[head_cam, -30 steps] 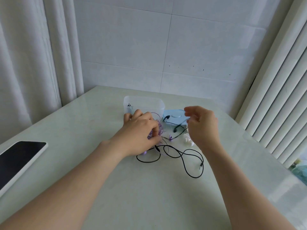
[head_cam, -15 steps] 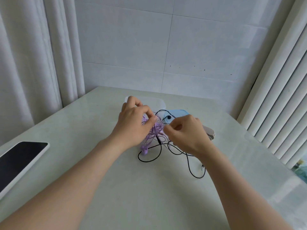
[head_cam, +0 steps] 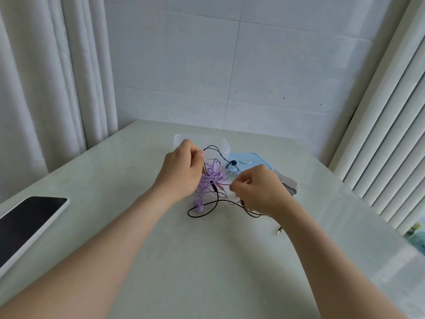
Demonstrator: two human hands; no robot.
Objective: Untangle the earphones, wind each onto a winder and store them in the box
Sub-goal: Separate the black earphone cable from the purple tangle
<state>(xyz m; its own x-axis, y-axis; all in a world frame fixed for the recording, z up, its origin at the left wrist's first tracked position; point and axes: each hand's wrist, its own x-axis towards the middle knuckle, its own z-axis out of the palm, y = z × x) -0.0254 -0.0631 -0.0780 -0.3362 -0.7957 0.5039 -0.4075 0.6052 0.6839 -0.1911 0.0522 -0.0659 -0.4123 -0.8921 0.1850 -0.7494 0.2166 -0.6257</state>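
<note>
A tangle of purple earphones [head_cam: 212,178] and black earphones [head_cam: 207,209] hangs just above the table between my hands. My left hand [head_cam: 181,171] pinches the top of the tangle and holds it up. My right hand [head_cam: 257,189] pinches a pale strand pulled out to the right of the tangle. The black cord loops on the table, and its plug [head_cam: 279,230] lies to the right. Behind the hands stands a clear plastic box [head_cam: 224,145] with a light blue lid [head_cam: 250,158] beside it. Flat winders [head_cam: 291,183] lie partly hidden behind my right hand.
A tablet with a dark screen [head_cam: 27,217] lies at the table's left edge. White curtains hang at the left, vertical blinds at the right, and a tiled wall stands behind the pale table [head_cam: 207,272].
My left hand has lifted the tangle off the table. My right hand came in from the lid side and took hold of a strand, pulling it to the right.
</note>
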